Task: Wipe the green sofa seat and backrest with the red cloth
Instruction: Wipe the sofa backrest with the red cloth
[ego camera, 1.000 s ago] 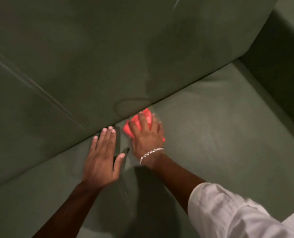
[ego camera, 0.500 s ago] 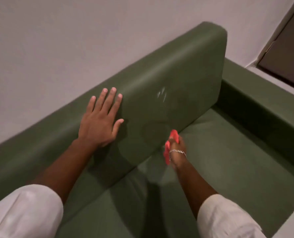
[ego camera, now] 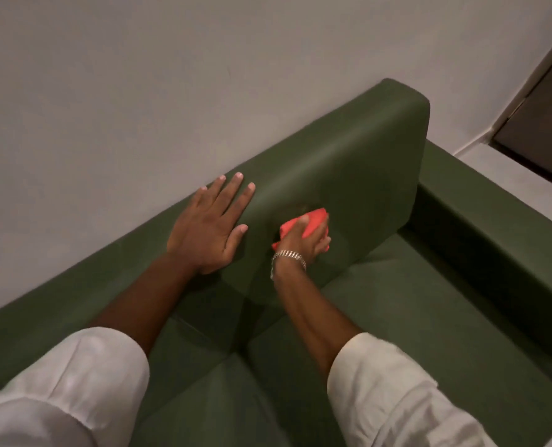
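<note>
Both hands sit on the backrest (ego camera: 348, 162): my right hand (ego camera: 303, 243) grips the red cloth (ego camera: 313, 222) low on its face, my left hand (ego camera: 210, 227) splayed flat beside, unwiped length running up-right.

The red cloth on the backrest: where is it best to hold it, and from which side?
Grip the red cloth across its bunched middle, from the front, as the right hand does. It lies pressed against the upright backrest, so only its outer face is free.

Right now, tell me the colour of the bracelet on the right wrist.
Silver: a metallic chain bracelet, seen clearly in the head view beside the red cloth.
</note>
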Action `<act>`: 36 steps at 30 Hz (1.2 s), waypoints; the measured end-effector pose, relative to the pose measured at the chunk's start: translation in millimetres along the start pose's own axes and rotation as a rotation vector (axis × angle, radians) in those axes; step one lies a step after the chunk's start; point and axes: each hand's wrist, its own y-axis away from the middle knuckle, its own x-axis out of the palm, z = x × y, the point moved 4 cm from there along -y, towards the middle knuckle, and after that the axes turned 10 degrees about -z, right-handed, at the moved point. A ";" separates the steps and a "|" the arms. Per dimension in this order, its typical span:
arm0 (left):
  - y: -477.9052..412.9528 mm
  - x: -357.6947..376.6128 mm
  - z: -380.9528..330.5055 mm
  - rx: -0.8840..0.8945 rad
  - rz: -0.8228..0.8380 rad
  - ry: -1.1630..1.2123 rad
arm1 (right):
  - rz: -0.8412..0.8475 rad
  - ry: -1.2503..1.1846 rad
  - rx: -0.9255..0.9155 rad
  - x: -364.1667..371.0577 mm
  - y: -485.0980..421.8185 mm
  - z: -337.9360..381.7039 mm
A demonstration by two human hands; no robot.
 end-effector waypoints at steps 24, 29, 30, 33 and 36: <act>318.5 -39.2 212.8 -0.121 0.175 0.060 | 0.063 0.253 -0.392 18.2 160.4 -133.4; 385.4 -42.1 252.9 -0.145 0.133 0.053 | 0.110 0.230 -0.296 35.0 250.6 -197.2; 395.5 -43.5 259.9 -0.141 0.127 0.060 | 0.137 0.230 -0.290 36.8 273.4 -211.1; 411.2 -44.7 276.8 -0.123 0.105 0.071 | 0.209 0.196 -0.346 46.6 342.8 -240.3; 419.8 -40.8 286.7 -0.105 0.097 0.065 | 0.256 0.184 -0.615 66.6 408.8 -259.5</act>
